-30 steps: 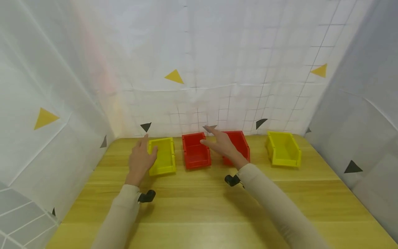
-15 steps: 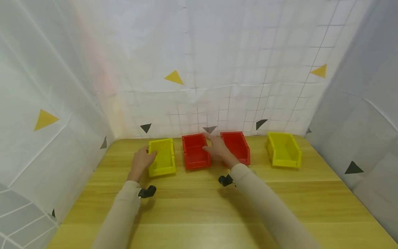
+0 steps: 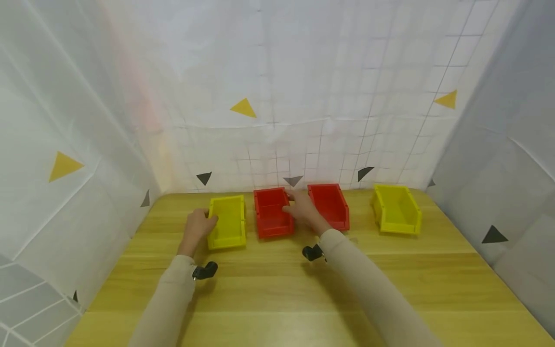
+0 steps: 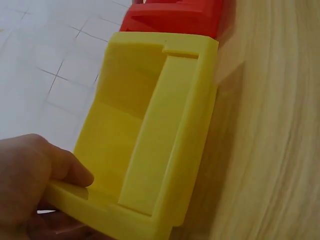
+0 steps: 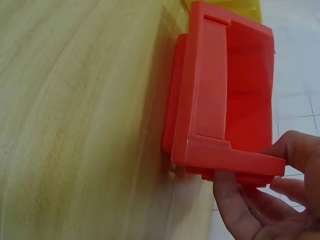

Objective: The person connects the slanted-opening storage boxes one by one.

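Note:
A yellow storage bin (image 3: 227,224) stands at the left end of the row on the table. My left hand (image 3: 197,227) grips its left side wall, thumb inside and fingers outside, as the left wrist view shows on the bin's rim (image 4: 105,210). Just right of it is a red storage bin (image 3: 274,217). My right hand (image 3: 302,208) holds that bin's right wall; in the right wrist view the thumb goes over the rim and the fingers (image 5: 232,202) lie under and outside it. Both bins look bare inside.
A second red bin (image 3: 328,205) sits close behind my right hand. Farther right is another yellow bin (image 3: 396,209). The wooden table (image 3: 260,294) reaches to white sheeted walls (image 3: 303,96) at the back and sides.
Both hands have come down onto the bins and taken hold of their outer walls. The left yellow bin has shifted slightly to the right and toward me.

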`<state>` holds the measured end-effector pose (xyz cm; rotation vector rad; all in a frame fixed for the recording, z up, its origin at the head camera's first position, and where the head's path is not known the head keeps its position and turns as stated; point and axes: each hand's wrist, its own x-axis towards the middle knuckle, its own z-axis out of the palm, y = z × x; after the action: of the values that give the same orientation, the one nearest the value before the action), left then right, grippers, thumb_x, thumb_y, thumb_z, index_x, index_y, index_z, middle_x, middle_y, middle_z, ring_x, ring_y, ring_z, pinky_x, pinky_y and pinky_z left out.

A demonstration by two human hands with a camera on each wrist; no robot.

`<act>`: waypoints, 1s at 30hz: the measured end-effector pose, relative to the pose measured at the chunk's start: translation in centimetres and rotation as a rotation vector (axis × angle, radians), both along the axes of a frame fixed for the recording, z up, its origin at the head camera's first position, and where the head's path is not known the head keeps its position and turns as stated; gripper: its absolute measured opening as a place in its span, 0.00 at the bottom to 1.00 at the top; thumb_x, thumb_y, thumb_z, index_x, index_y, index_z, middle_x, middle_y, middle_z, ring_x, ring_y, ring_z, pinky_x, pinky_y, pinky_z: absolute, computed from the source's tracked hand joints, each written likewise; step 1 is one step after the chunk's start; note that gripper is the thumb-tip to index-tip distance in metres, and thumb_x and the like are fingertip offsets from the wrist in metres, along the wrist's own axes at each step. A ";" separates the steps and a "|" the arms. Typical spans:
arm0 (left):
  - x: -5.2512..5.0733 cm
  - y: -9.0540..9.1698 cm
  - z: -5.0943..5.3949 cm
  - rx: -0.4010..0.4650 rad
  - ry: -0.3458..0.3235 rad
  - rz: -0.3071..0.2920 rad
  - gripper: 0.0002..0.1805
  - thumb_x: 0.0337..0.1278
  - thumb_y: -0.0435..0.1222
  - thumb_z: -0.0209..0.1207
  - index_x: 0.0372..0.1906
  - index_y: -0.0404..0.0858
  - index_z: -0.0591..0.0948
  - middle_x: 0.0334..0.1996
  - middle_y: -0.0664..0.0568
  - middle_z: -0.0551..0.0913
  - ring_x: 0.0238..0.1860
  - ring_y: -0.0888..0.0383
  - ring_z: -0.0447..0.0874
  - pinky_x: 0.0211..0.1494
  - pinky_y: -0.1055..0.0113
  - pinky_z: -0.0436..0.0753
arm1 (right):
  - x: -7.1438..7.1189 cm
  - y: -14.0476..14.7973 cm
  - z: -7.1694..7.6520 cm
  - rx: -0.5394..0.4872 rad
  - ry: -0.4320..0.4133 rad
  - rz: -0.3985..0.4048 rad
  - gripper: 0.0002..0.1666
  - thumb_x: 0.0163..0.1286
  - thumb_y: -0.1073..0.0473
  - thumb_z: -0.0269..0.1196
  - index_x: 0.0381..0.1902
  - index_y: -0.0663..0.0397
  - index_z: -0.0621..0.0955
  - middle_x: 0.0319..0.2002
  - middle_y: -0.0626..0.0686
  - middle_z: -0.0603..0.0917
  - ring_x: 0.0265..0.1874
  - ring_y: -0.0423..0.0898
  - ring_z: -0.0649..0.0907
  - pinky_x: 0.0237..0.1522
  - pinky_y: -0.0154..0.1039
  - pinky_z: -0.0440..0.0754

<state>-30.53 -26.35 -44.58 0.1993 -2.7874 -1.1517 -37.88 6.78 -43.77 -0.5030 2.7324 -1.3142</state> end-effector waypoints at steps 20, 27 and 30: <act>3.7 1.7 2.7 -0.028 0.038 -0.029 0.22 0.71 0.39 0.55 0.58 0.26 0.83 0.47 0.35 0.85 0.30 0.52 0.79 0.31 0.63 0.80 | 5.4 3.1 4.4 0.003 0.060 -0.004 0.40 0.70 0.60 0.68 0.78 0.53 0.71 0.65 0.57 0.81 0.45 0.55 0.83 0.39 0.42 0.87; 5.9 3.7 3.6 -0.043 0.076 -0.106 0.26 0.71 0.38 0.55 0.65 0.26 0.78 0.54 0.31 0.84 0.24 0.54 0.76 0.27 0.63 0.79 | 8.4 5.3 6.2 -0.020 0.080 0.012 0.39 0.69 0.61 0.68 0.77 0.48 0.73 0.58 0.57 0.84 0.47 0.57 0.84 0.37 0.44 0.88; 6.9 4.8 3.3 -0.021 0.078 -0.131 0.25 0.71 0.38 0.56 0.65 0.26 0.79 0.54 0.31 0.84 0.23 0.56 0.77 0.25 0.63 0.79 | 9.7 6.4 6.2 -0.065 0.053 0.006 0.39 0.69 0.63 0.67 0.77 0.49 0.73 0.61 0.59 0.83 0.47 0.59 0.86 0.36 0.46 0.89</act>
<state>-23.66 -21.53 -41.24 -0.0309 -2.7776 -1.1310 -28.16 13.13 -37.53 -0.5588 2.7350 -1.4116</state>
